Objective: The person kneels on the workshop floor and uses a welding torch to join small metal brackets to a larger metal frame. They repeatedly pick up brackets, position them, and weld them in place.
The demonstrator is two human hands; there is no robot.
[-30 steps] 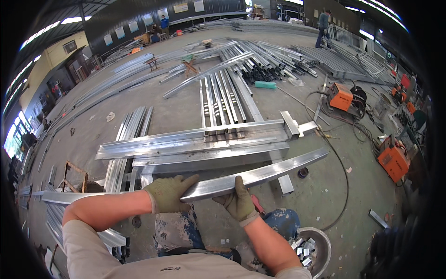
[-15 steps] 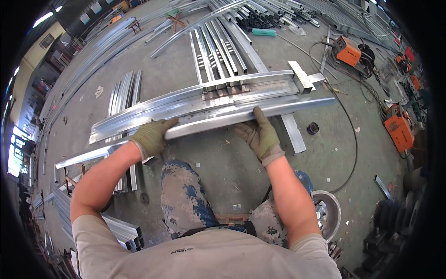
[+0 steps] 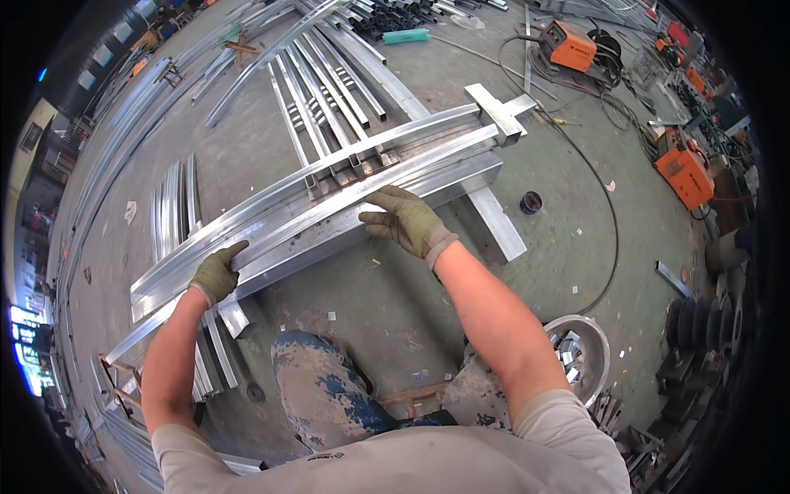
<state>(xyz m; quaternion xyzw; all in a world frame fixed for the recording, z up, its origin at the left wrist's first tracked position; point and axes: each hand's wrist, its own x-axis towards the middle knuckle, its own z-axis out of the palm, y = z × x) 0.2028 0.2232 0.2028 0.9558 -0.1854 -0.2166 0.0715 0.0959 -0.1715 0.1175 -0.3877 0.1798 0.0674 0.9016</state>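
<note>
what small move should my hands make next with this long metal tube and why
I'd probably ease the long metal tube lightly toward the crosspiece, guiding with the left hand and right hand: both hands are at the tube, and its right end lies close to the crosspiece, though this view doesn't settle whether they touch.

There are one left hand (image 3: pixel 216 276), one right hand (image 3: pixel 409 222), two large orange machines (image 3: pixel 685 179) (smaller orange shapes beyond blur past counting), one metal bowl (image 3: pixel 597 356), one dark tin (image 3: pixel 531 202), one teal bundle (image 3: pixel 406 36) and metal tubes (image 3: pixel 448 153) overlapping beyond sure count.
</note>
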